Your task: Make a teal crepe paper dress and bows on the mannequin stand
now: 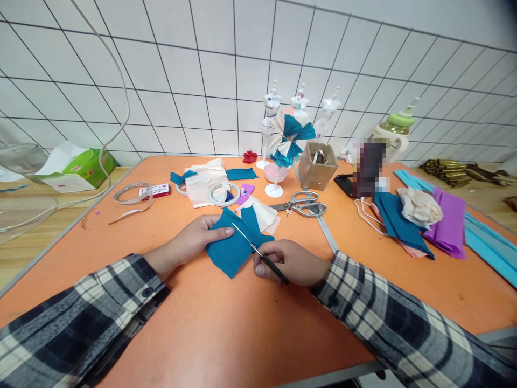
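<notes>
Head view: orange bench, metal-edged, before white tiled wall. Teal sheet: mid-bench. Left hand: grip pinching sheet. Right hand: grip around black-handled cutting tool. Orange surface spans from sheet to near edge.

1. And there it is, filling the view: the orange table, smooth-topped, with grey edging running along its near and left sides.
2. Straight behind the orange table rises the wall, white tiles ruled off by thin dark lines!
3. Higher still above the table, towards the right, a plain pale band tops that grid.
4. Out to the table's left, a wood-grain surface in pale yellow-brown.
5. Beyond the table's far right, more wood-grain surfacing, partly covered.
6. Light spreads softly, leaving a pale sheen on the table's near part.
</notes>
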Available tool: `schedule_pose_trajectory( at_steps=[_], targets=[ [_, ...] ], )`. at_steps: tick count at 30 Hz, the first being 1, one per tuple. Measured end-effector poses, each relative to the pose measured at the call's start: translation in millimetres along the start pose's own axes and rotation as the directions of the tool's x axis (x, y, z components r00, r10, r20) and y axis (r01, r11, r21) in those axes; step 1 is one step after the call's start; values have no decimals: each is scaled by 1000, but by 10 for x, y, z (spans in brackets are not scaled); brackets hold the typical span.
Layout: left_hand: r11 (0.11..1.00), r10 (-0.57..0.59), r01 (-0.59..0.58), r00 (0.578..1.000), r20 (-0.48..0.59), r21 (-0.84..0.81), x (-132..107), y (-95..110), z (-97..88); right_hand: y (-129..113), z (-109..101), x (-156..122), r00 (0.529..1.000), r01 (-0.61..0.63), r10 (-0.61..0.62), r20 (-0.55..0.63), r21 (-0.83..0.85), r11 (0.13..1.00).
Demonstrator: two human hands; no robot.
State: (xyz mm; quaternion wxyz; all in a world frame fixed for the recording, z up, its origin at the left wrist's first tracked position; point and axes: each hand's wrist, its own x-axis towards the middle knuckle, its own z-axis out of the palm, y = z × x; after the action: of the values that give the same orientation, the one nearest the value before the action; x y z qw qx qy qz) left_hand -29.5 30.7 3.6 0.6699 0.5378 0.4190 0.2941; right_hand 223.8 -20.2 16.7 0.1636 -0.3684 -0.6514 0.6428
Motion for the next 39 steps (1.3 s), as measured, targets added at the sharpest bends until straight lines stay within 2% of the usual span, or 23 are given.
schedule_pose_trajectory(
  at_steps=[9,14,22,33,39],
  targets=[
    [998,-7,6,999,-33,-58,3,15,-3,56,-29,17,999,-1,-3,-41,-95,995],
    [998,27,-29,999,-37,-64,16,11,7,71,-32,34,997,5,-14,-77,-119,993],
    [999,9,-10,1000,-6,-40,23,-24,-13,13,-19,-13,1000,6,-6,-2,-35,999],
    [999,21,-21,999,31,28,25,-51,-37,-54,21,-17,1000,15,-15,2,-10,1000],
    [999,28,-30,999,43,32,24,-40,-39,-44,22,-5,1000,27,-28,-7,-61,998]
  ],
)
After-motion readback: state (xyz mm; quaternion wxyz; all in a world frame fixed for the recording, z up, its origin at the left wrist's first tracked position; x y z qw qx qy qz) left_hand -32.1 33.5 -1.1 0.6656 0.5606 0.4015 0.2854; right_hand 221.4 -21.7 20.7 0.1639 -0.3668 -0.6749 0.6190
